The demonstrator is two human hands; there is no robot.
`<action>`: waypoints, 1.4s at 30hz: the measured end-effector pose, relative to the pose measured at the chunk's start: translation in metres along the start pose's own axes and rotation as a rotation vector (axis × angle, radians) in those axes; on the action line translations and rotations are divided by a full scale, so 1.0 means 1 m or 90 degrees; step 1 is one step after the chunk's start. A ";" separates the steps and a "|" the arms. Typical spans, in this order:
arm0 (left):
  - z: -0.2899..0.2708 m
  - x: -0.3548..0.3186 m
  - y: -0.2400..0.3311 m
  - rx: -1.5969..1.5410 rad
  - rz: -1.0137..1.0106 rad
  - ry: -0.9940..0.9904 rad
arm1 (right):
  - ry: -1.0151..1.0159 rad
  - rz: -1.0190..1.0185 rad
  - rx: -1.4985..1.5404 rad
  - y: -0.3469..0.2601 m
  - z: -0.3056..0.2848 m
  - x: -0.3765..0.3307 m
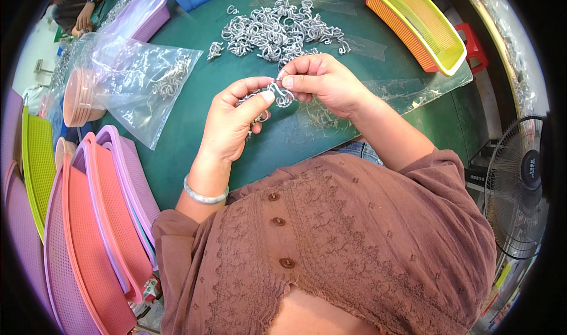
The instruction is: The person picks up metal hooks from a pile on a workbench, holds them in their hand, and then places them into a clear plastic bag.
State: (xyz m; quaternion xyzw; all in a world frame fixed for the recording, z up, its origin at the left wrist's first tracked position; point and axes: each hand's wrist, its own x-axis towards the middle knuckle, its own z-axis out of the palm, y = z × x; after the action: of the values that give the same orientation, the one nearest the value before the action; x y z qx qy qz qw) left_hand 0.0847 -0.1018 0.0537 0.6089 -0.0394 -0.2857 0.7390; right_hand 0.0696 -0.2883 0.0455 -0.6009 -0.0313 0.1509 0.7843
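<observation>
Head view: a curled grey metal link (284, 96) lies between the two hands, above the green tabletop (192, 128) and on the body side of the pile of grey metal links (277, 31). It hangs from the meeting fingertips towards the body; its long axis is not clear, as the fingers cover its upper end. Both hands are equally near it, the left hand (236, 110) on its left and the right hand (322, 81) at its upper right. The left thumb and index finger pinch its left side, while the other fingers curl around further links (257, 121) in the palm. The right thumb and index finger close at its top edge, apparently gripping it; the exact contact is too small to confirm. The left wrist is upright, and the right forearm slants in from the lower right.
</observation>
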 end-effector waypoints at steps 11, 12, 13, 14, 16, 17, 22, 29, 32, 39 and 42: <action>-0.008 0.008 -0.005 -0.165 -0.057 -0.005 | -0.013 -0.036 -0.008 0.005 0.004 0.002; -0.010 0.009 -0.006 -0.205 -0.067 -0.018 | -0.011 -0.061 -0.029 0.008 0.004 0.001; -0.012 0.009 -0.006 -0.245 -0.077 -0.032 | -0.010 -0.085 -0.050 0.010 0.003 0.000; -0.014 0.010 -0.007 -0.280 -0.091 -0.043 | -0.005 -0.118 -0.145 0.010 0.003 0.000; -0.019 0.011 -0.010 -0.349 -0.118 -0.066 | 0.005 -0.184 -0.337 0.012 0.002 0.000; -0.019 0.011 -0.011 -0.362 -0.125 -0.073 | 0.006 -0.180 -0.328 0.015 0.001 0.000; -0.024 0.013 -0.015 -0.409 -0.155 -0.087 | 0.004 -0.143 -0.154 0.025 -0.001 0.009; -0.028 0.016 -0.018 -0.397 -0.147 -0.063 | 0.001 0.028 0.002 0.014 0.003 0.006; -0.028 0.015 -0.019 -0.375 -0.144 -0.063 | 0.002 0.036 0.010 0.014 0.003 0.007; -0.018 0.012 -0.018 -0.255 -0.071 -0.049 | -0.001 0.032 -0.038 0.008 0.009 0.008; -0.015 0.014 -0.017 -0.254 -0.072 -0.012 | -0.022 0.042 -0.029 0.007 0.009 0.008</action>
State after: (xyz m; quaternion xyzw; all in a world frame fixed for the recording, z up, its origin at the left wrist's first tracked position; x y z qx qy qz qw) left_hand 0.0959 -0.0963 0.0297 0.4490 0.0451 -0.3343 0.8274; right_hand 0.0736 -0.2758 0.0401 -0.6166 -0.0283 0.1864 0.7643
